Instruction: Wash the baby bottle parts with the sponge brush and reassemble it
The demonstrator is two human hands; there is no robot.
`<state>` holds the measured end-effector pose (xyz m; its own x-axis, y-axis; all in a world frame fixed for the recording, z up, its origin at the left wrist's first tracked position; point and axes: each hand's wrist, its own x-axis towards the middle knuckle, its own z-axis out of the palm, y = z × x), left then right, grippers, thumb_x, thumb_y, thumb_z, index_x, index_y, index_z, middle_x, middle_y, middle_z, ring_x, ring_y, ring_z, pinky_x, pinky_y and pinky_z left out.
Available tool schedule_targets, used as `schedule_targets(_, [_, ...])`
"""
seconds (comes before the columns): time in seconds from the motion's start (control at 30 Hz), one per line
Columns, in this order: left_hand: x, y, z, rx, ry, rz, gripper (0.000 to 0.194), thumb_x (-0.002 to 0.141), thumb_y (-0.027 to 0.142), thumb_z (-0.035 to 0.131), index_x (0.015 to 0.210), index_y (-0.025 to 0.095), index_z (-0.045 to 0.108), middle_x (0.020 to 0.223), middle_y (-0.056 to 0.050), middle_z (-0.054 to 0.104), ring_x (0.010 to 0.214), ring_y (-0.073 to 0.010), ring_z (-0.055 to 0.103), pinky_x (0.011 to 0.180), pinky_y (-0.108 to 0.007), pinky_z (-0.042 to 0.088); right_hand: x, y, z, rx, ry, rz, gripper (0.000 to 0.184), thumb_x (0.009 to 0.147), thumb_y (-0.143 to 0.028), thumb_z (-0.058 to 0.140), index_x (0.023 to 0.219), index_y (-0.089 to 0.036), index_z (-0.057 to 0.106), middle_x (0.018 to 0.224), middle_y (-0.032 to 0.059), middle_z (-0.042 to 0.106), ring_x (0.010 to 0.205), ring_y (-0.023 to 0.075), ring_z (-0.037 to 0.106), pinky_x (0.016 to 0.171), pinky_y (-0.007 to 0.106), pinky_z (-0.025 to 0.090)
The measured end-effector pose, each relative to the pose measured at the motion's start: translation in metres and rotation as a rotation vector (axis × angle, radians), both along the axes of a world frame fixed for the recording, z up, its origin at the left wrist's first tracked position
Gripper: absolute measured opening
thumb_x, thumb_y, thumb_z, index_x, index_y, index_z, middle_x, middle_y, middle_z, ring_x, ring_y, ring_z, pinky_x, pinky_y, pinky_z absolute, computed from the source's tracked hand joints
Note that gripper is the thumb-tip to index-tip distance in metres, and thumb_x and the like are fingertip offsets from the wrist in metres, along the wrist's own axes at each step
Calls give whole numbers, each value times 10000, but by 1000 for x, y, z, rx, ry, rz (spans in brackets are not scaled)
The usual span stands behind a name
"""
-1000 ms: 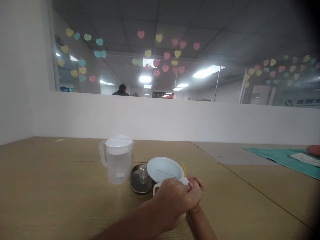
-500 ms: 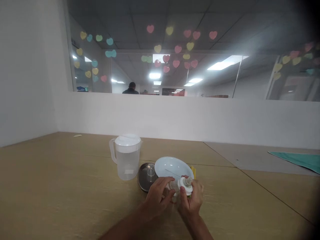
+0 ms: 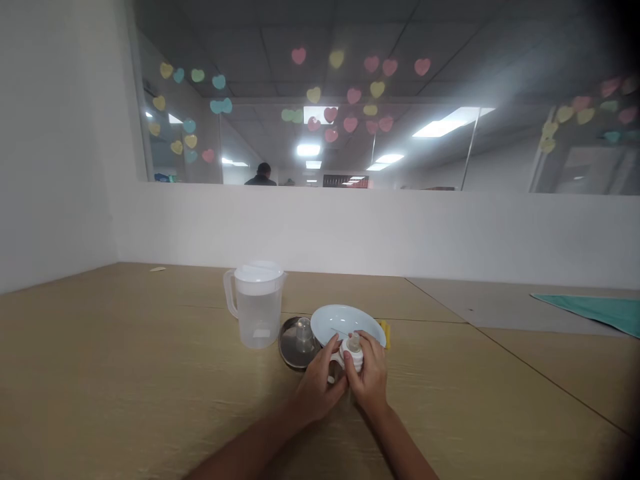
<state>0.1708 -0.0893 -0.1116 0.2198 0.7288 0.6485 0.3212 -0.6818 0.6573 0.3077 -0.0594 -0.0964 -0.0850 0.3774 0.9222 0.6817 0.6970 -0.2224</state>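
In front of the white bowl (image 3: 345,319), both my hands are on a baby bottle (image 3: 351,361) with a white ribbed collar and a translucent nipple. My right hand (image 3: 371,377) curls round the collar, thumb in front and fingers behind. My left hand (image 3: 316,385) is closed round the bottle's left side, by a white curved piece like a handle. Most of the bottle's body is hidden by my hands. Just left of them, a clear domed cap (image 3: 303,335) stands in a round dark metal dish (image 3: 290,353).
A lidded clear pitcher (image 3: 260,313) with liquid in it stands left of the dish. A yellow object (image 3: 385,333) shows behind the bowl's right rim. A green cloth (image 3: 595,311) lies far right. Behind the table, a person (image 3: 261,175) is visible through the window.
My hands have drawn closer together, and the bottle has moved slightly left and up in view. Its nipple end now points more upward. The left fingers have shifted from the clear part beside the collar.
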Motion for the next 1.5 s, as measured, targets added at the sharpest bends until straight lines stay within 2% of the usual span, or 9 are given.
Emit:
schedule_targets(0.1, [0, 2, 0, 35, 44, -3, 627, 814, 228, 518, 1380, 164, 257, 1374, -148, 405, 1260, -232, 397, 1063, -406, 314, -1, 0, -1, -31, 3, -7, 310, 830, -374, 457, 1016, -148, 560, 1017, 107, 519, 945, 229, 504, 800, 382, 413])
schedule_targets(0.3, [-1, 6, -3, 89, 50, 1, 644, 796, 200, 531, 1374, 171, 249, 1346, -125, 440, 1215, -234, 441, 1032, -399, 356, 2, 3, -4, -20, 50, 52, 386, 836, -337, 417, 1172, -152, 470, 987, 96, 574, 892, 226, 512, 779, 396, 417])
schedule_targets(0.47, [-2, 6, 1, 80, 42, -25, 635, 780, 211, 568, 1346, 167, 283, 1316, -122, 463, 1192, -241, 456, 1016, -390, 370, 4, 4, -4, 42, 99, 84, 243, 850, -281, 383, 1007, -179, 538, 880, 68, 603, 835, 214, 516, 748, 378, 412])
schedule_targets(0.67, [1, 2, 4, 71, -24, -37, 549, 772, 192, 573, 1266, 164, 336, 1240, -122, 499, 1115, -226, 502, 957, -365, 409, 4, 2, -4, 31, 145, 165, 229, 862, -267, 397, 986, -185, 571, 894, 58, 635, 801, 193, 538, 773, 377, 392])
schedule_targets(0.9, [3, 4, 5, 34, -64, -26, 487, 724, 152, 588, 1171, 174, 397, 1118, -90, 564, 992, -198, 554, 869, -313, 445, -4, 2, -6, 34, 169, 64, 216, 834, -338, 468, 954, -182, 558, 942, 80, 572, 911, 218, 509, 810, 388, 379])
schedule_targets(1.07, [2, 5, 2, 17, -106, -9, 465, 730, 171, 579, 1163, 180, 407, 1115, -72, 571, 979, -180, 561, 852, -297, 448, -8, 1, -4, 26, 131, -44, 248, 784, -379, 545, 932, -180, 548, 867, 53, 515, 854, 211, 482, 781, 376, 370])
schedule_targets(1.2, [2, 4, -1, 3, -96, 24, 414, 746, 199, 579, 1134, 182, 437, 1073, -65, 589, 936, -177, 568, 834, -300, 448, -6, 1, -4, 53, 62, 0, 230, 840, -319, 426, 994, -191, 539, 886, 55, 557, 857, 218, 491, 821, 412, 344])
schedule_targets(1.3, [1, 3, -1, 3, -85, -12, 455, 748, 199, 589, 1171, 180, 420, 1118, -79, 583, 980, -189, 563, 864, -304, 440, -4, 0, -3, 68, 76, 32, 258, 847, -300, 372, 1026, -190, 521, 906, 59, 583, 859, 222, 497, 867, 443, 318])
schedule_targets(1.5, [3, 2, 4, -15, -149, -47, 482, 743, 207, 613, 1176, 186, 401, 1133, -80, 575, 1018, -195, 558, 887, -321, 434, -2, 2, -4, 36, 188, 104, 181, 836, -310, 409, 904, -193, 529, 829, 34, 578, 822, 204, 495, 842, 408, 331])
